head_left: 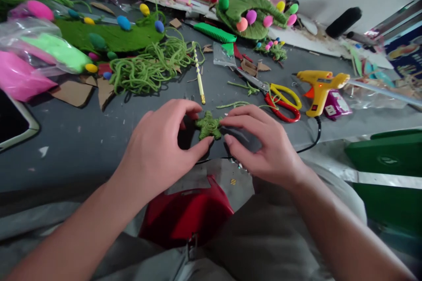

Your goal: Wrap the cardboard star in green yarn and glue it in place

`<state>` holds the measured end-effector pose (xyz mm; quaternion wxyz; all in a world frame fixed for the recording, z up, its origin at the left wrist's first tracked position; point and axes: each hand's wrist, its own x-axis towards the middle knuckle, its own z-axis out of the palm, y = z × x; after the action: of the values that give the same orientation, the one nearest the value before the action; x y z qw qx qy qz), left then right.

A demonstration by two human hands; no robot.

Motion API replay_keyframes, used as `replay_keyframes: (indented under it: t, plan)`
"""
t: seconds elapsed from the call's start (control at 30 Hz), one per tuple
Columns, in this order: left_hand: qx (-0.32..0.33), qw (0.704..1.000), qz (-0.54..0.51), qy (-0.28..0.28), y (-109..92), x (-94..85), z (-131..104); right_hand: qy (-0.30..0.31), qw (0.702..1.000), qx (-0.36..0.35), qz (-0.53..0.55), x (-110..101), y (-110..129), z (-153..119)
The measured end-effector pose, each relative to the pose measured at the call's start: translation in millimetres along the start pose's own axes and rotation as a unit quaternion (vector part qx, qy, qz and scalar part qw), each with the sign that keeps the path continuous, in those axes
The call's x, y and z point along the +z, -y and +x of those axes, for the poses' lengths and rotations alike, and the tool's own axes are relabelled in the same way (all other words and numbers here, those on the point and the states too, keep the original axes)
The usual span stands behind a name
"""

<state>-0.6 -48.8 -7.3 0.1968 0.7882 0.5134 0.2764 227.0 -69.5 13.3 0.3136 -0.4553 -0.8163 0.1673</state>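
Note:
A small star wrapped in green yarn [209, 125] sits at the table's front edge between my hands. My left hand [165, 136] is curved round its left side, thumb and fingertips touching it. My right hand [260, 140] is at the star's right, its index fingertip at one point of the star and its thumb just beside it. A loose strand of green yarn [231, 105] lies behind the right fingers. Beyond the star lies a yellow-and-white pencil [199, 79], with a tangle of green yarn [148, 66] to its left.
Scissors with red and yellow handles [285, 102] and a yellow glue gun [319, 85] with its cord are at the right. A green cutter [214, 32] and green pieces with coloured balls [253, 13] lie farther back. A phone or tablet [16, 123] is at the left edge.

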Motion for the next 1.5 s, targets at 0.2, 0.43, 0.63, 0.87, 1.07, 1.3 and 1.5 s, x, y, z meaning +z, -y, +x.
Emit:
replay_keyframes:
  t: [0.2, 0.43, 0.63, 0.87, 1.07, 1.3, 1.5]
  plan:
    - [-0.036, 0.999, 0.007, -0.002, 0.9, -1.0, 0.5, -0.041, 0.999, -0.018, 0.006, 8.1, -9.2, 3.1]
    - [-0.052, 0.999, 0.012, -0.008, 1.1, -0.2, -0.4, 0.021, 0.999, -0.031, 0.000, 6.4, -12.9, 5.7]
    - [-0.056, 0.998, 0.021, -0.019, 0.1, 1.1, -1.5, 0.026, 0.998, -0.054, -0.028, 7.4, -11.4, 5.8]
    - [-0.054, 0.998, 0.029, -0.014, 0.4, 2.4, -1.9, 0.035, 0.997, -0.051, -0.049, 10.9, -12.4, 4.6]
    - [-0.047, 0.998, 0.029, -0.019, 1.2, 3.3, -3.1, 0.040, 0.998, -0.024, -0.039, 7.6, -10.0, 4.0]
    - [-0.039, 0.999, 0.026, -0.021, 2.4, 3.2, -2.9, 0.037, 0.997, -0.037, -0.049, 9.2, -11.1, 4.0]
    - [-0.030, 0.999, 0.019, -0.025, 2.3, 4.5, -2.3, 0.029, 0.998, -0.045, -0.043, 9.3, -11.4, 3.1]
